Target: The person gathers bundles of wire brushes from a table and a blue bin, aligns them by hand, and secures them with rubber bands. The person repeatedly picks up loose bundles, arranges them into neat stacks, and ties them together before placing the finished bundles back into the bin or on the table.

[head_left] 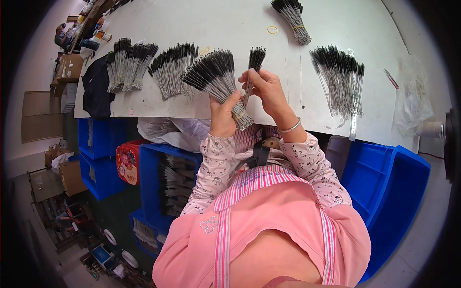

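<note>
My left hand (224, 113) is closed round a thick bundle of wire brushes (215, 72), black bristles fanned out at the top and twisted wire stems below. A yellow rubber band circles the stems near their lower ends. Just to its right, my right hand (269, 91) pinches a smaller bunch of the same brushes (257, 58) upright by the stems. Both hands are above the front edge of the white table (230, 24). Left of them lies a loose pile of brushes (174, 72); farther left are banded brush bundles (126, 67).
At right lie a loose brush pile (338, 79), a ruler (354, 126), a red-handled tool (391, 79) and clear plastic (413, 96). A banded bundle (293, 21) and a rubber band (272, 30) lie farther back. Blue crates (398, 192) flank me; dark cloth (97, 89) lies at left.
</note>
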The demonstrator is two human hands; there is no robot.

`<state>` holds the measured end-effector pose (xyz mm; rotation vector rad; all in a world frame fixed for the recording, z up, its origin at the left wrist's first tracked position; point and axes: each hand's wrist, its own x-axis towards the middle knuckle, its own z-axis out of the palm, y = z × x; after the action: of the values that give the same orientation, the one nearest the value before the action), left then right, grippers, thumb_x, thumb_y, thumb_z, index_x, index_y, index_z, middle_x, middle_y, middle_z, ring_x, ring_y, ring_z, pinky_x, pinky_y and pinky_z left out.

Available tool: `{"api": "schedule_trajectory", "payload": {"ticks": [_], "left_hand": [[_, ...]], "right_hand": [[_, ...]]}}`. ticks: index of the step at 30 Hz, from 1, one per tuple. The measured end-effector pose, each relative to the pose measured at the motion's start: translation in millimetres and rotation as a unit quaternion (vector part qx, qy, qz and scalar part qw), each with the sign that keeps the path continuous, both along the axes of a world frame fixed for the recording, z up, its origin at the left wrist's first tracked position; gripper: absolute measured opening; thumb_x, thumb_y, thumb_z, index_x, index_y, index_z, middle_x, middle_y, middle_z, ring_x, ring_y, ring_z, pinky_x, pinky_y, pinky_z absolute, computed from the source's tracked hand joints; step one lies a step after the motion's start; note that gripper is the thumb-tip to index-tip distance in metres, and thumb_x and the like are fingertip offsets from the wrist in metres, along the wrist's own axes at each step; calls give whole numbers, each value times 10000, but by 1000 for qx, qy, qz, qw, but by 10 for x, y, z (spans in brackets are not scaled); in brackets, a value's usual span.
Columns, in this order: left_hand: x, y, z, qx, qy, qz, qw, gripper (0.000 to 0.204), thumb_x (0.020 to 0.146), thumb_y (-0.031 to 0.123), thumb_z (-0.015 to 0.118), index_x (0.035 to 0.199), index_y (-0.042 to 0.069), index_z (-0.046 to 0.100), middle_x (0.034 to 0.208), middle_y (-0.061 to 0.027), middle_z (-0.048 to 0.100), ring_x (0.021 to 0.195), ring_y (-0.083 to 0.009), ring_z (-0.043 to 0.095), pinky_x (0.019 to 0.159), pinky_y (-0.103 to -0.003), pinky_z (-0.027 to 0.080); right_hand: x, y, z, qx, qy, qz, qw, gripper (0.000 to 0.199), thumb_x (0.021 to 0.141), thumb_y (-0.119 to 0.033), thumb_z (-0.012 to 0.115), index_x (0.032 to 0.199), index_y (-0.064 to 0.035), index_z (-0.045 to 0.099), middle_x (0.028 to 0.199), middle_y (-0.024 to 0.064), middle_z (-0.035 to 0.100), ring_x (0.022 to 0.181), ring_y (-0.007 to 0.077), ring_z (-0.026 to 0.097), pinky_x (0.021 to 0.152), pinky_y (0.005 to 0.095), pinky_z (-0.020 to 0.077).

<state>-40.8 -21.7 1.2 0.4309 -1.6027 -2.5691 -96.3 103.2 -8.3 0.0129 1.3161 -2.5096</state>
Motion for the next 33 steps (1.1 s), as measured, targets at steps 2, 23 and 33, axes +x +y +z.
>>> {"api": "schedule_trajectory", "payload": {"ticks": [2,23,33], "left_hand": [[-2,2,13,-4,10,2,1000,456,802,-1,632,1210,70,440,1097,-41,537,944,-158,563,777,-302,495],[-3,-27,65,49,13,-69,996,479,744,-80,589,1201,8,478,1128,-63,559,1052,-188,547,921,-322,440],[-7,-4,-6,58,9,-65,996,462,743,-93,587,1179,7,470,1113,-74,561,1027,-182,555,910,-317,453]], "right_hand": [[13,-18,32,2,-10,-3,1000,222,872,-241,626,900,-21,625,803,51,629,682,97,578,571,252,470],[39,-15,-13,-113,-29,29,993,248,778,-61,703,996,15,613,902,34,630,775,99,586,658,230,453],[20,30,43,-90,-29,49,994,215,747,-22,688,952,-12,625,886,49,639,783,130,604,704,266,479]]}}
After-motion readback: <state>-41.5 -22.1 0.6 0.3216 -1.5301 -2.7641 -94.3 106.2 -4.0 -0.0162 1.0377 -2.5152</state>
